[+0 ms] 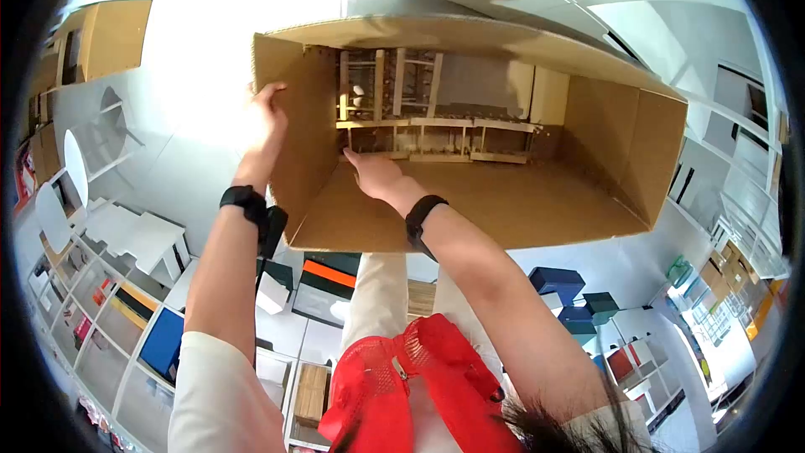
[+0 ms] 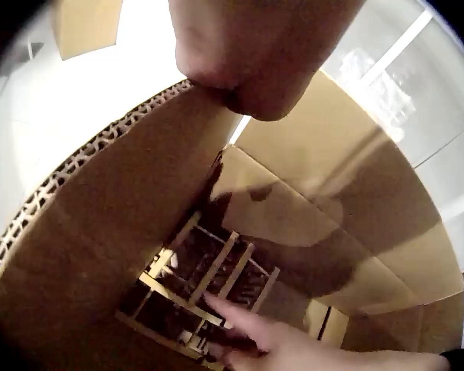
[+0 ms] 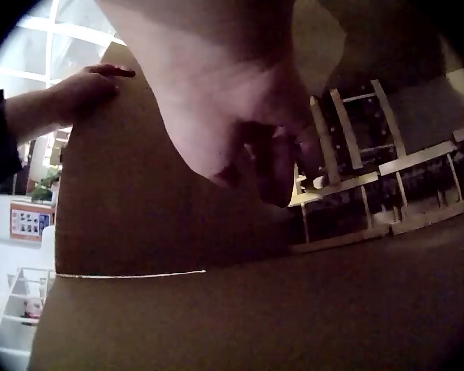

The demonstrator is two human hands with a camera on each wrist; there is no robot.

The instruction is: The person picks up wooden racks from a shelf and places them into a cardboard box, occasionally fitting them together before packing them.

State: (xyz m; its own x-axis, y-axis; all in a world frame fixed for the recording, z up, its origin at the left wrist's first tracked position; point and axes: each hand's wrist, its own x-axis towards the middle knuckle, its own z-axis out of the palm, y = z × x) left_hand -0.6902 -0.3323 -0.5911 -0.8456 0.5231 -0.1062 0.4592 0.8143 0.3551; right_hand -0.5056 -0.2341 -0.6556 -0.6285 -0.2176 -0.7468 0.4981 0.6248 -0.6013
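A large open cardboard box (image 1: 470,201) lies in front of me, its opening facing me. My left hand (image 1: 267,122) grips the edge of its left wall, fingers bent over the rim in the left wrist view. Inside, a row of small ladder-like wooden frames (image 1: 440,138) runs along the back, and upright frames (image 1: 417,84) stand behind it. My right hand (image 1: 377,178) reaches into the left end of the box. Its index finger (image 2: 236,315) extends to the leftmost frame, fingertips right at its rails. A small white piece (image 1: 359,96) shows among the left upright frames.
The side walls (image 1: 625,138) and top panel of the box surround the right hand. Another cardboard box (image 1: 113,38) stands at the far left. White shelving (image 1: 109,319) with a blue panel is at lower left; dark blue boxes (image 1: 558,283) sit at lower right.
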